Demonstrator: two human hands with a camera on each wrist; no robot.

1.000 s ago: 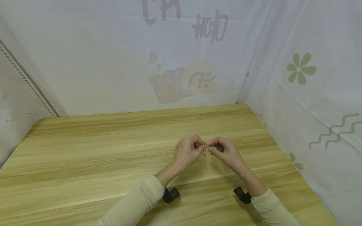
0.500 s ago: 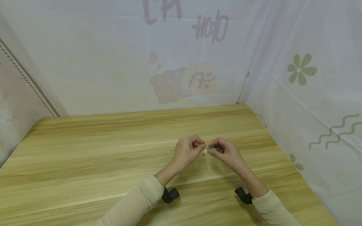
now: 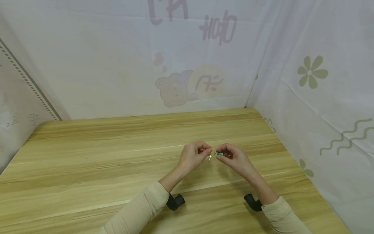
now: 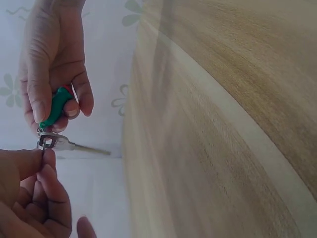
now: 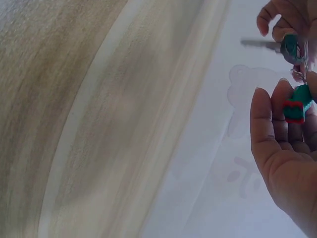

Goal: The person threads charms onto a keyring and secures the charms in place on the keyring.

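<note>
My left hand (image 3: 194,154) pinches a thin metal key ring (image 4: 42,141) between thumb and forefinger. From this ring a key (image 3: 210,158) hangs, its blade pointing out from the fingers in the left wrist view. Facing it, my right hand (image 3: 235,158) pinches a small green and red keychain charm (image 4: 55,106), which is linked to the ring by small metal links (image 4: 40,131). The charm's red end (image 5: 294,112) shows in the right wrist view. Both hands are held above the table, fingertips close together but apart. Where exactly the left fingertips press on the ring is partly hidden.
A wood-grain table (image 3: 96,162) extends under both arms. Black curved pieces (image 3: 176,202) show beside each forearm, near the cuffs. Pale printed cloth walls (image 3: 117,58) stand behind the table and at its sides.
The hands have drawn slightly apart, and more of the green charm shows at the right fingertips. The hanging key has shifted a little left. Both hands keep their pinch.
</note>
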